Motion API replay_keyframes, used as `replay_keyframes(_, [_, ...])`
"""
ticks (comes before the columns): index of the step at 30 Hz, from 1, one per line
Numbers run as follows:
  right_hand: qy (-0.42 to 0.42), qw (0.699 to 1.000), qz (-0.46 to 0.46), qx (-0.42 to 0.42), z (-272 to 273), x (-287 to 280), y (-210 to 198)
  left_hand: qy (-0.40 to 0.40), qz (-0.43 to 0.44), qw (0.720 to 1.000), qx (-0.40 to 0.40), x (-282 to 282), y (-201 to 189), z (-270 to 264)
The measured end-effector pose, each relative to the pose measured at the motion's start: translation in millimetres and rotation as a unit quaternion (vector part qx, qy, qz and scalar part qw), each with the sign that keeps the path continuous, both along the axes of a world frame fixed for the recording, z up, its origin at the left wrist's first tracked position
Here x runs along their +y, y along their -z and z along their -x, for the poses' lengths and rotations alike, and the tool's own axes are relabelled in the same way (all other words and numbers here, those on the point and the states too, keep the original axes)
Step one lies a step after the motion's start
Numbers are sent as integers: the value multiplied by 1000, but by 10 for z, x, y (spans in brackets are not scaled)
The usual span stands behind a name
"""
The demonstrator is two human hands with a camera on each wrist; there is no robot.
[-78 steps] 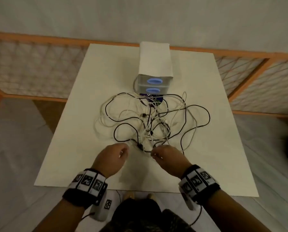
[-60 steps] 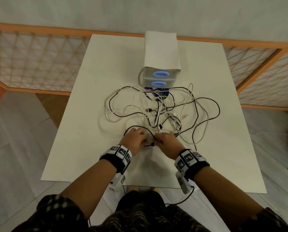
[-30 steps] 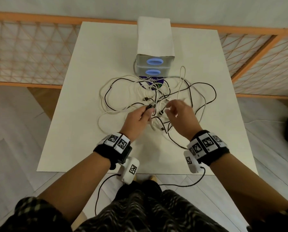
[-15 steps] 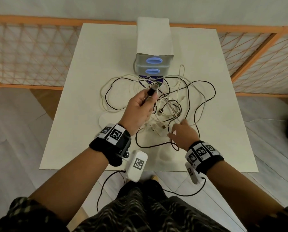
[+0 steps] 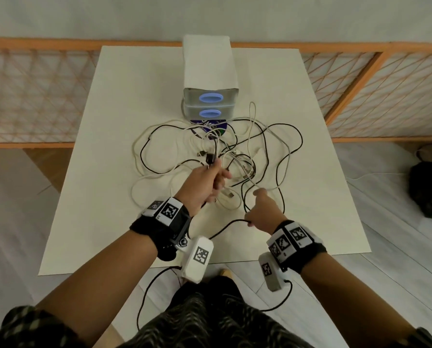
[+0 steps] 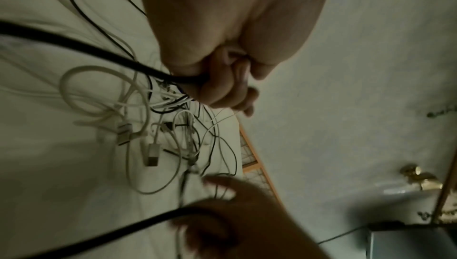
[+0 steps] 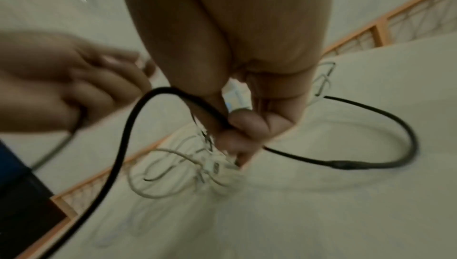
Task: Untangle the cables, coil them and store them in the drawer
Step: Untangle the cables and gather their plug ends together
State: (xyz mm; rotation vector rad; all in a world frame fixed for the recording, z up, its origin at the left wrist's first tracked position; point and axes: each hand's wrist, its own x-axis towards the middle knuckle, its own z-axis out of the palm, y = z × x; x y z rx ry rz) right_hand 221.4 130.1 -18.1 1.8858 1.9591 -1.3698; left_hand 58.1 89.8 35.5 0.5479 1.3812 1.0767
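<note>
A tangle of black and white cables (image 5: 237,156) lies in the middle of the white table (image 5: 104,197), in front of a small grey drawer unit (image 5: 210,71). Its two drawers with blue handles (image 5: 210,98) are closed. My left hand (image 5: 213,172) is raised over the tangle and grips the black cable (image 5: 228,223) near its plug (image 5: 210,158). The cable (image 6: 99,52) runs out of that fist in the left wrist view. My right hand (image 5: 254,214) pinches the same black cable (image 7: 128,126) between thumb and fingers (image 7: 247,122), nearer to me.
White cables with USB plugs (image 6: 152,153) lie loose under my hands. A purple disc (image 5: 210,126) sits at the foot of the drawer unit. An orange lattice railing (image 5: 34,96) surrounds the table. A black bag (image 5: 431,189) is on the floor at right.
My left hand picked up the black cable's plug end and lifted it. My right hand slid along that cable and drew a loop of it out toward the table's near edge.
</note>
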Motion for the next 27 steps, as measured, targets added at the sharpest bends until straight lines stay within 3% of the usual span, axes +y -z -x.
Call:
replay_keyframes(3, [-8, 975, -174, 142, -14, -151, -242, 83, 77, 990, 83, -28, 61, -71])
replay_keyframes(5, [-70, 955, -228, 179, -30, -288, -316, 96, 84, 989, 78, 8, 52, -120])
replay_keyframes(7, [-158, 946, -241, 151, -65, -390, -277, 89, 53, 994, 26, 64, 17, -162])
replay_keyframes(9, [-178, 952, -221, 115, -134, -392, -195, 83, 6, 997, 0, 101, -7, -195])
replay_keyframes(13, [-28, 968, -119, 218, -199, -163, -262, 78, -70, 992, 75, 15, 63, -268])
replay_keyframes(15, [71, 950, -2, 303, -138, -32, -391, 103, -86, 984, 113, -100, 136, -339])
replay_keyframes(17, [139, 921, 62, 358, -54, 55, -484, 182, -93, 969, 137, -248, 249, -407])
replay_keyframes(20, [206, 902, 44, 378, 19, 149, -554, 314, -71, 929, 185, -420, 420, -460])
replay_keyframes(21, [214, 901, 32, 377, 19, 163, -560, 308, -56, 933, 177, -430, 441, -459])
replay_keyframes(23, [206, 910, 15, 359, 3, 155, -539, 220, -24, 963, 153, -358, 428, -410])
replay_keyframes(25, [151, 938, -3, 311, -12, 69, -479, 121, -2, 980, 155, -205, 351, -339])
replay_keyframes(27, [76, 963, -24, 258, -16, -101, -400, 65, -4, 995, 82, -28, 238, -277])
